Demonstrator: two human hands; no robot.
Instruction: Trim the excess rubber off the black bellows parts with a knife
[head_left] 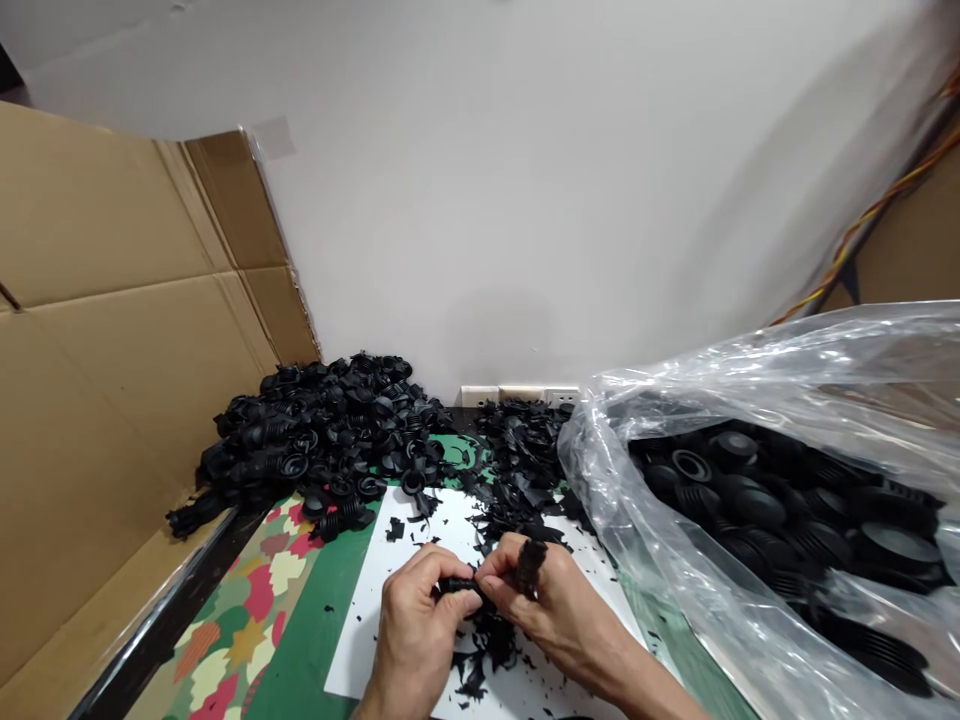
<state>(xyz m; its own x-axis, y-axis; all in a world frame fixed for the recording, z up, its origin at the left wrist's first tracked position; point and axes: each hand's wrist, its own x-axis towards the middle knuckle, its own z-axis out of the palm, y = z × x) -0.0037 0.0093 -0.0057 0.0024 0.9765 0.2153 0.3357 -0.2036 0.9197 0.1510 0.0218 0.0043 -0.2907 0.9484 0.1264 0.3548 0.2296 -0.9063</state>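
Between the thumb and fingers of my left hand [412, 625] is a small black ribbed rubber bellows [456, 584]. My right hand [559, 605] is closed, its thumb and index finger pinching at the right end of that part. A clump of torn black rubber scrap [531, 562] is tucked in the curled fingers of the right hand. Both hands are just above a white sheet [360, 640], where loose black scraps [491, 645] lie beneath them. My fingers partly cover the bellows, so its far end is hidden.
A heap of black rubber bellows [315, 430] rises at the left by a cardboard box [127, 330]. Scrap rubber [525, 450] is piled before a wall socket strip [562, 397]. At right, a clear plastic bag [622, 510] holds many more bellows [757, 500].
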